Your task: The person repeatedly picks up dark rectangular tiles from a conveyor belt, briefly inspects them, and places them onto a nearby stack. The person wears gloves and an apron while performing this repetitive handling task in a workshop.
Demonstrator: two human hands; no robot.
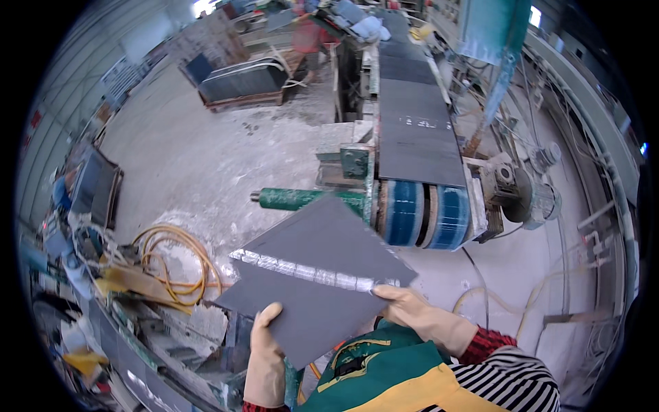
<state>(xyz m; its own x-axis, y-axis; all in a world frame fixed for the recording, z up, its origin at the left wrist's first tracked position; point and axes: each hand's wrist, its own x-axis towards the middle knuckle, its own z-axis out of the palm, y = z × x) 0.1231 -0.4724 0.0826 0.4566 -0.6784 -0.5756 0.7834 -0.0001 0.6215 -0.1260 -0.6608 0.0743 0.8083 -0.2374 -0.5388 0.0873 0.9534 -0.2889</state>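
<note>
In front of my body I hold a flat dark grey stone slab (322, 240), tilted, with a corner pointing away from me. A ragged, shiny whitish band (312, 274) runs across it; I cannot tell whether this is one slab or two overlapping pieces. My left hand (266, 360), in a cream rubber glove, grips the lower left edge with the thumb on top and the fingers hidden beneath. At the right end of the band, my right hand (422, 316), gloved the same, is closed on the edge.
Ahead to the right, a conveyor with blue rollers (425, 214) carries dark slabs (419, 137). A green cylinder (295, 199) juts out left of it. A yellow hose (175, 264) lies coiled at left, near cluttered machinery. Stacked slabs (244, 80) sit on a pallet farther off.
</note>
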